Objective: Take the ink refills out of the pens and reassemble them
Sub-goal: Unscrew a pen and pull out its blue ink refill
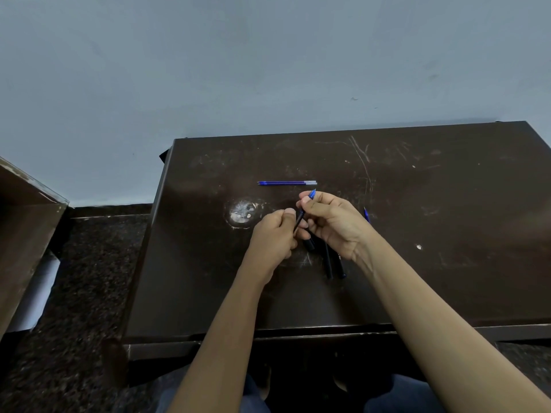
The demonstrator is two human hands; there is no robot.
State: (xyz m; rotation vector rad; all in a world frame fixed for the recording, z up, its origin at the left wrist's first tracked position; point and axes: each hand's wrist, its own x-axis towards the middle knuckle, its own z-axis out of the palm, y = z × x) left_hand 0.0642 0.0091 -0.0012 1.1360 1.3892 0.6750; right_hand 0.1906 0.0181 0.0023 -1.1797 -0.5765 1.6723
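I hold a dark pen with a blue tip between both hands above the middle of the dark table. My left hand grips its lower end. My right hand pinches its upper end, where the blue tip sticks out past my fingers. A blue ink refill lies flat on the table just beyond my hands. Two more dark pens lie on the table under my right hand, partly hidden. Another blue pen tip shows behind my right hand.
A pale worn patch marks the tabletop left of my hands. The table stands against a pale blue wall. A brown wooden piece of furniture stands at the left, across a dark speckled floor.
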